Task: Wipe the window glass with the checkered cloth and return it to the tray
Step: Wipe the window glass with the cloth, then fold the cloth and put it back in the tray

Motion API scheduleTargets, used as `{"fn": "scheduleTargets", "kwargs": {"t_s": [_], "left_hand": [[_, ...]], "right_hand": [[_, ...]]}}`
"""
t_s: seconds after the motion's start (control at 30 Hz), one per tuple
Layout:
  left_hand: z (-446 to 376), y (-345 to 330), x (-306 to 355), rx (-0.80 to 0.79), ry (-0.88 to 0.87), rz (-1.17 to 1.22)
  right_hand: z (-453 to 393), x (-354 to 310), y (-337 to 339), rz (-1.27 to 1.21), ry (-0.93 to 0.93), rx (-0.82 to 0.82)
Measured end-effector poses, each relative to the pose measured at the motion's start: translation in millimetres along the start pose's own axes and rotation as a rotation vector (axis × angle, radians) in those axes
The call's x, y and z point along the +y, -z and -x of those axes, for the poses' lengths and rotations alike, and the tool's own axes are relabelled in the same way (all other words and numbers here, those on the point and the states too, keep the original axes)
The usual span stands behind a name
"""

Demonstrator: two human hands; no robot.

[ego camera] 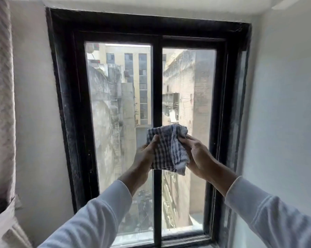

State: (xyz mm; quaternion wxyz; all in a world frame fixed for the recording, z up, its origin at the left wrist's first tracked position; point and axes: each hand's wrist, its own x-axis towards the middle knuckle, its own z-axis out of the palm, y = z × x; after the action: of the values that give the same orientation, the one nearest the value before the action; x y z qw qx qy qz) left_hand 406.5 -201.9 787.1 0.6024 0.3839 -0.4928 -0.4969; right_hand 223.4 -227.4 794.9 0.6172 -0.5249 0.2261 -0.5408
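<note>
1. The checkered cloth is bunched into a loose wad and held up in front of the window, at about the middle of the view, overlapping the dark central bar where the two panes meet.
2. The left hand grips the cloth's left side from below; its fingers are curled into the fabric, with the thumb pressed over the blue-and-white checks.
3. The right hand holds the cloth's right side, fingers closed on a fold near the upper right corner, while a white rolled edge of the cloth hangs just below that hand.
4. Whether the cloth touches the window glass or is held just short of it cannot be told from this angle.
5. Both arms reach forward in white long sleeves, entering from the bottom corners of the view.
6. The window has a dark, worn frame set in pale walls; the left pane looks hazy and streaked, and the right pane shows brick and concrete buildings outside.
7. A pale patterned curtain hangs along the left edge, well apart from the hands.
</note>
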Motion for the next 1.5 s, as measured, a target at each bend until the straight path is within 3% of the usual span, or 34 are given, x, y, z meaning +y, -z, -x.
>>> {"fn": "scheduleTargets", "kwargs": {"t_s": [0.07,0.17,0.33,0.43,0.73,1.03,1.23,1.4,1.5], "left_hand": [[9,2,0,0.128,-0.128,-0.018],[22,-4,-11,0.11,-0.256,-0.042],[62,-40,-65,0.055,-0.205,-0.014],[96,-64,-117,0.002,-0.089,-0.021],[215,-143,-365,-0.293,0.484,-0.181],[321,-182,-645,-0.477,0.925,-0.368],[344,-196,-779,-0.524,0.906,-0.54],[353,-214,-855,-0.702,0.69,-0.884],[355,-217,-877,-0.788,0.648,-1.007]], "right_hand": [[23,-1,7,0.026,0.069,0.076],[61,1,20,0.117,0.132,0.161],[136,14,43,0.236,0.288,0.536],[195,43,68,0.383,0.289,0.661],[404,180,230,0.698,-0.179,0.819],[582,379,395,0.498,-0.674,0.962],[640,494,449,0.522,-0.752,1.121],[668,546,479,0.779,-0.758,1.007],[678,565,489,0.949,-0.866,0.941]]}}
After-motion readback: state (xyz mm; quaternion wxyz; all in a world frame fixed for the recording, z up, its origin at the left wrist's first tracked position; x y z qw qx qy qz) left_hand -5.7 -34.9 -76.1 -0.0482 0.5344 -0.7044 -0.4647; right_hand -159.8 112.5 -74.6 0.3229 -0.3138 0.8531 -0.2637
